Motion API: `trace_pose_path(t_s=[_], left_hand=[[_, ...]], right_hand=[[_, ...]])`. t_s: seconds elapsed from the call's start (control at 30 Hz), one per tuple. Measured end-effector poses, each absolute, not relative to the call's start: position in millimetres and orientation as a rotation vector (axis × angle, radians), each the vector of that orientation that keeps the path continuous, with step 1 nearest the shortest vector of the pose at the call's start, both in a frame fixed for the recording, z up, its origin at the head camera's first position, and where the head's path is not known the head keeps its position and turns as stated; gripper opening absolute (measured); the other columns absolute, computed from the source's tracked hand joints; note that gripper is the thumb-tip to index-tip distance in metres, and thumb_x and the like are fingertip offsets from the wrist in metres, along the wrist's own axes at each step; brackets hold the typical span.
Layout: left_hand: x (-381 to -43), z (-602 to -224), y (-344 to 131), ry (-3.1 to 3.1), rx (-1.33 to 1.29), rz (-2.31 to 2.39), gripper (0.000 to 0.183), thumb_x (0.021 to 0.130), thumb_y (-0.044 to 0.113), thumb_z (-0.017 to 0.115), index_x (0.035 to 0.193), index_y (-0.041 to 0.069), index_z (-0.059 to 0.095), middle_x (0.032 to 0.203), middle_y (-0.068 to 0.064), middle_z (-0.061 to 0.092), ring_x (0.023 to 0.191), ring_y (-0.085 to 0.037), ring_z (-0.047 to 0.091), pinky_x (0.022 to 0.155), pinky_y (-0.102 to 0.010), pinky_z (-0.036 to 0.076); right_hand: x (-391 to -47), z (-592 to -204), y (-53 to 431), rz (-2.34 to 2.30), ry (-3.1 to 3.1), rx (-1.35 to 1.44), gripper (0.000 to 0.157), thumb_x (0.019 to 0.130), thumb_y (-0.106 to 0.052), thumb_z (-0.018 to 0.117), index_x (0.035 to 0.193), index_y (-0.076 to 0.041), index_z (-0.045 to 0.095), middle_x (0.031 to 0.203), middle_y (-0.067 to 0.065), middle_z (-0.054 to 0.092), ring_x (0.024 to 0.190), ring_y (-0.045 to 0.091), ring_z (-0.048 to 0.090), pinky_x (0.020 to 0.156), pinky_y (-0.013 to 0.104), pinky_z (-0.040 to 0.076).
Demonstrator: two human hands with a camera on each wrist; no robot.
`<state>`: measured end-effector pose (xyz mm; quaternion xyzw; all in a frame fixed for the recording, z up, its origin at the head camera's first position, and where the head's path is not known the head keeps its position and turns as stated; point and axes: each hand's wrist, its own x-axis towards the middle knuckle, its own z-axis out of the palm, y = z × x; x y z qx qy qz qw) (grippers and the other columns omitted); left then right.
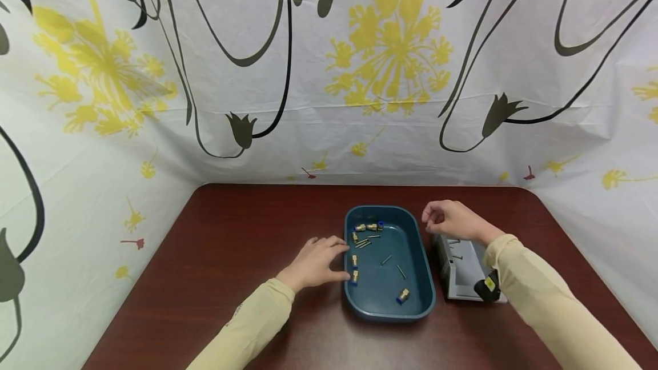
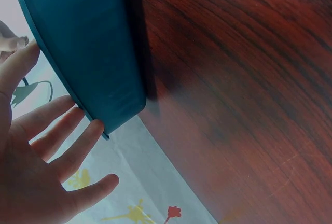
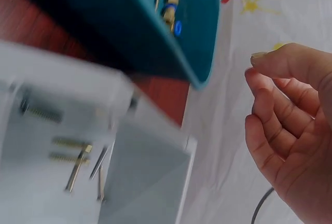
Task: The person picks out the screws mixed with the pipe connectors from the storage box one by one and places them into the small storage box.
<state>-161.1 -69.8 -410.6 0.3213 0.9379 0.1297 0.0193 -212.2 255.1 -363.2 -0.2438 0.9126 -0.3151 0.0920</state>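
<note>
A blue plastic tray [image 1: 380, 296] lies on the table, holding several brass fittings [image 1: 403, 296] with blue ends and several screws [image 1: 401, 271]. My left hand [image 1: 320, 261] is at its left rim, fingers spread and fairly straight; in the left wrist view, fingertips [image 2: 98, 126] touch the rim. Above the far end of a grey-white box [image 1: 469, 276] is my right hand [image 1: 457, 220]. Its fingers are loosely curled, thumb close to the index fingertip, and nothing shows between them. Inside the box, the right wrist view shows several screws [image 3: 78, 171] in one compartment.
A black object with a yellow label [image 1: 489, 285] sits at the near end of the box, partly behind my right sleeve. The dark red wooden table [image 1: 247, 227] ends at a white patterned cloth [image 1: 308, 84] behind and at the sides.
</note>
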Motion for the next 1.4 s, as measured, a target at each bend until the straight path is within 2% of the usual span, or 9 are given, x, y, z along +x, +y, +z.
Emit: trace_pose_path(t_s=[0.3, 0.63, 0.87, 1.03, 1.2, 1.4], left_hand=[[-162.0, -411.1, -70.6, 2.908, 0.992, 0.397, 0.059, 0.075, 0.046, 0.065, 0.123, 0.013, 0.053, 0.120, 0.000, 0.049, 0.111, -0.014, 0.043, 0.094, -0.046, 0.028], [-162.4, -411.1, -70.4, 2.897, 0.996, 0.419, 0.059, 0.075, 0.046, 0.065, 0.122, 0.013, 0.054, 0.119, 0.000, 0.050, 0.109, -0.014, 0.044, 0.093, -0.046, 0.029], [-162.7, -410.6, -70.9, 2.896, 1.000, 0.417, 0.059, 0.075, 0.046, 0.065, 0.122, 0.013, 0.054, 0.120, 0.000, 0.050, 0.109, -0.014, 0.045, 0.093, -0.046, 0.029], [-162.8, -410.7, -71.4, 2.898, 1.009, 0.424, 0.058, 0.075, 0.046, 0.065, 0.122, 0.013, 0.054, 0.119, 0.000, 0.050, 0.109, -0.013, 0.045, 0.092, -0.046, 0.029], [-162.9, -410.5, -71.4, 2.897, 1.003, 0.425, 0.058, 0.075, 0.046, 0.064, 0.122, 0.013, 0.054, 0.119, 0.000, 0.050, 0.109, -0.013, 0.045, 0.092, -0.046, 0.029], [-163.4, -411.4, -70.9, 2.898, 0.994, 0.424, 0.059, 0.075, 0.046, 0.065, 0.122, 0.013, 0.054, 0.119, 0.000, 0.050, 0.109, -0.013, 0.045, 0.093, -0.045, 0.029]], right_hand=[[-221.5, -360.5, 209.4, -0.961, 2.603, -0.817, 0.010, 0.079, -0.002, 0.059, 0.087, -0.007, 0.057, 0.075, 0.000, 0.056, 0.069, 0.015, 0.054, 0.062, 0.030, 0.045], [-228.2, -376.6, 170.2, -0.948, 2.499, -0.910, 0.010, 0.079, 0.000, 0.057, 0.087, -0.006, 0.058, 0.076, 0.000, 0.057, 0.070, 0.014, 0.054, 0.065, 0.029, 0.045], [-229.9, -388.8, 161.9, -0.971, 2.447, -0.853, 0.011, 0.078, 0.000, 0.057, 0.088, -0.003, 0.058, 0.075, 0.001, 0.057, 0.069, 0.018, 0.055, 0.064, 0.031, 0.044], [-229.9, -396.7, 160.3, -0.965, 2.410, -0.829, 0.013, 0.077, 0.000, 0.054, 0.089, 0.001, 0.057, 0.074, 0.001, 0.057, 0.065, 0.015, 0.052, 0.062, 0.030, 0.042], [-231.4, -404.8, 157.0, -0.885, 2.444, -0.709, 0.014, 0.075, 0.000, 0.057, 0.089, 0.002, 0.058, 0.075, 0.004, 0.057, 0.065, 0.016, 0.050, 0.062, 0.031, 0.042], [-230.5, -411.0, 153.8, -0.802, 2.458, -0.623, 0.015, 0.073, 0.003, 0.061, 0.087, 0.000, 0.058, 0.074, 0.001, 0.055, 0.065, 0.015, 0.049, 0.061, 0.030, 0.041]])
